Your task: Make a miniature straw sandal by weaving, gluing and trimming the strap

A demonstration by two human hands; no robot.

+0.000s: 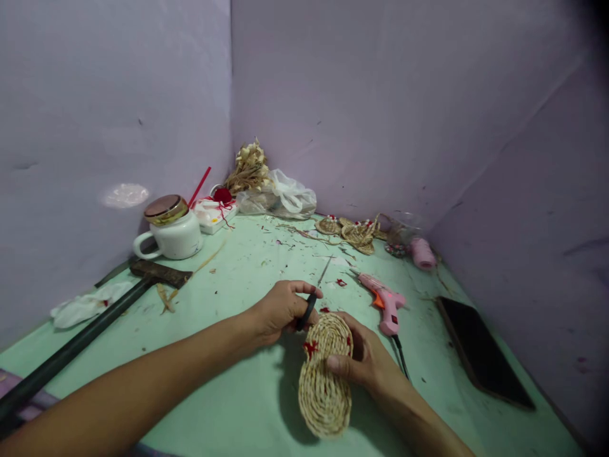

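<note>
Head view: at lower centre, the right hand (373,358) grips a braided straw piece (326,387), shaped like a small sole, thumb across its face. Red tufts (311,349) mark its edge. Just above and left, the left hand (280,309) is curled around dark-handled scissors (310,308), blades pointing up. A pink glue gun (391,304) lies right of centre; a white mug (178,236) stands at left.

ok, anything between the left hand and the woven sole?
Only the scissors in the left hand: their dark handle is near the top of the sole, blade pointing away. Nothing else visible stands between; the right hand holds the sole from its right side.
</note>
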